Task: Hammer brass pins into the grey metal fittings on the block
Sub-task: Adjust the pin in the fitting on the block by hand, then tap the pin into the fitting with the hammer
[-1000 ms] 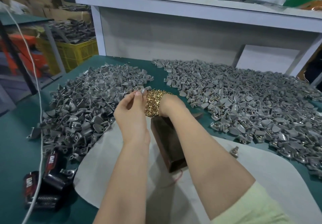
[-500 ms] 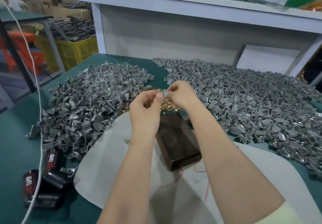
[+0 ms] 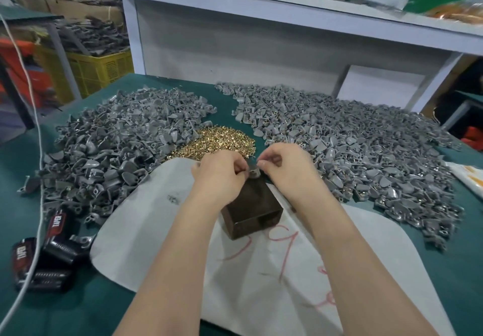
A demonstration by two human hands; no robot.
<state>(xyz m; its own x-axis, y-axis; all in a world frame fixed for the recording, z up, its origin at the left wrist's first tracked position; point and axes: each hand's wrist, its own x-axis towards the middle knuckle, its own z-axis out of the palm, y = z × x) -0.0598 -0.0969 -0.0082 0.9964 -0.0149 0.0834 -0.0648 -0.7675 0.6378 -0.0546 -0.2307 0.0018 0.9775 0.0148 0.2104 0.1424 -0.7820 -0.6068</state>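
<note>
A dark brown block [image 3: 254,206] stands on a white cloth [image 3: 146,220] in the middle of the green table. Both my hands meet over its far end. My left hand [image 3: 220,176] and my right hand [image 3: 283,167] pinch a small grey metal fitting [image 3: 254,173] between their fingertips, just above the block's top. Whether a pin is in the fitting is hidden by my fingers. A heap of brass pins [image 3: 219,141] lies just behind my hands.
Large heaps of grey fittings cover the table at left [image 3: 115,147] and right [image 3: 366,152]. Black tape rolls [image 3: 49,254] and a white cord [image 3: 34,137] lie at the front left. A white shelf unit [image 3: 261,35] stands behind; a yellow crate [image 3: 102,70] stands beyond the table.
My hands have come nearer, from over the pin heap down to the block's far end, with the small fitting between them. The pin heap is now uncovered.
</note>
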